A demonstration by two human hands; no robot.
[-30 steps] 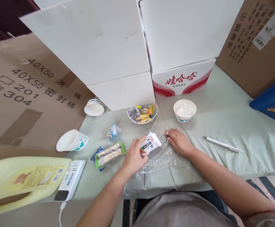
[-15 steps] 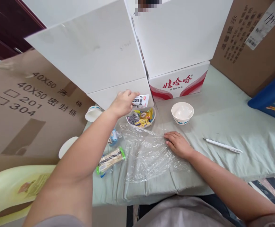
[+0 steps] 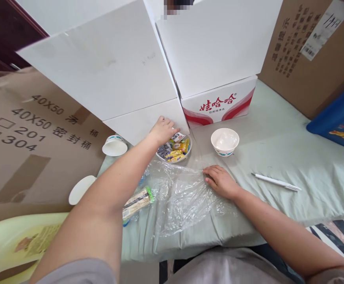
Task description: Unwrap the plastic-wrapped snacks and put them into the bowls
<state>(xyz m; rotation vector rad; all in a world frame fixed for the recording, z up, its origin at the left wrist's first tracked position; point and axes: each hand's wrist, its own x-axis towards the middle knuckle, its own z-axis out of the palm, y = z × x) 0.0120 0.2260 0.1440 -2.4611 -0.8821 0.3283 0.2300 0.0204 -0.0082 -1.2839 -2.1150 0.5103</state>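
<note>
Your left hand (image 3: 163,129) reaches far forward over the worktop (image 3: 278,157), arm stretched out almost straight, to the snack bowl (image 3: 187,150) that sits just in front of the white cartons (image 3: 106,75). The fingers (image 3: 172,130) curl loosely over a small white snack packet (image 3: 178,137) resting on top of the sweets at the bowl's far rim; they touch it or sit right against it, and you cannot tell whether they pinch it or have let go. The packet lies just to the right of those fingertips, its long axis running roughly left to right. The left hand is by far the nearer of the two.

Your right hand (image 3: 220,180) lies flat, palm down, closer to your body, fingers together and pointing left, pressing the right edge of a crumpled sheet of clear plastic film (image 3: 183,197) spread on the pale green cloth. It grips nothing.

An empty white bowl (image 3: 225,141) stands just right of the snack bowl. A green-ended wrapped bar (image 3: 138,201) lies near your left forearm. A white pen (image 3: 275,182) lies well to the right. Two paper cups (image 3: 114,146) rest on their sides at the left, beside brown cardboard.
</note>
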